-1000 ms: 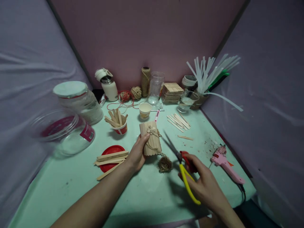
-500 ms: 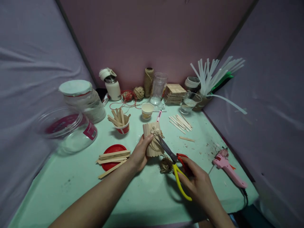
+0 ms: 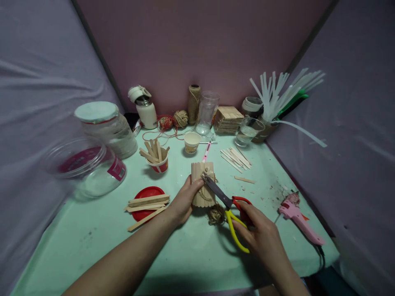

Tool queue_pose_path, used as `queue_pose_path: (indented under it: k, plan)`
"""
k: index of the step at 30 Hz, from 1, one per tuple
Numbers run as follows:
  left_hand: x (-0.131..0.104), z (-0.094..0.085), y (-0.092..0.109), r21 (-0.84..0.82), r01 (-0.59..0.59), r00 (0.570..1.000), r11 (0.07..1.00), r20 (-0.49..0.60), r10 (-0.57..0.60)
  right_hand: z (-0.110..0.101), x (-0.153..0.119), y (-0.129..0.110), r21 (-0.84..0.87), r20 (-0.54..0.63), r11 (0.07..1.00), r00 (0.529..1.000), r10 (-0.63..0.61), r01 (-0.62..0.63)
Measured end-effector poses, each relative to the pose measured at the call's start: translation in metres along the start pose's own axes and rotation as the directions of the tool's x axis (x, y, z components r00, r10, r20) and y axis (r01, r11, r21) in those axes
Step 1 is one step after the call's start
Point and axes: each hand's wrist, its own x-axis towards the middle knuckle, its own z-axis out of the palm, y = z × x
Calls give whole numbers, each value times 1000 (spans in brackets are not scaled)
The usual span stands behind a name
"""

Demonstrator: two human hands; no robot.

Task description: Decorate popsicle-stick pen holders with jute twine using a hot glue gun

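My left hand [image 3: 184,201] is closed round the left side of a small holder made of craft sticks [image 3: 203,199], with its thumb on the front. Twine runs across the holder's face, and a small pale decoration [image 3: 209,172] sits near its top. Gripped in my right hand [image 3: 257,228] are scissors [image 3: 224,199] with one red and one yellow handle. Their dark blades reach up and left to the twine beside my left thumb; whether they touch it I cannot tell. A loose bundle of twine [image 3: 216,214] lies just below the holder.
At right lies a pink glue gun [image 3: 300,220]. Craft sticks rest on a red lid [image 3: 148,192] at left, behind which a paper cup [image 3: 159,166] holds more. Clear plastic jars [image 3: 88,168] stand far left. Thin sticks [image 3: 236,159], a small cup [image 3: 191,143] and a cutter [image 3: 207,151] lie beyond the holder.
The holder has turned in my left hand and moved slightly right and down. The scissors' tips have stayed close to the decoration and twine.
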Motion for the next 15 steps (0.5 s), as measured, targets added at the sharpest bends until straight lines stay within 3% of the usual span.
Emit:
queue_pose_path:
  k: [9, 15]
  plan:
    - [0, -1, 2, 44, 6, 1000, 999, 21, -7, -2, -2, 2, -117, -18, 992, 999, -50, 47]
    - [1, -1, 1, 43, 6, 1000, 999, 28, -7, -5, -1, 1, -248, -42, 958, 986, -159, 144]
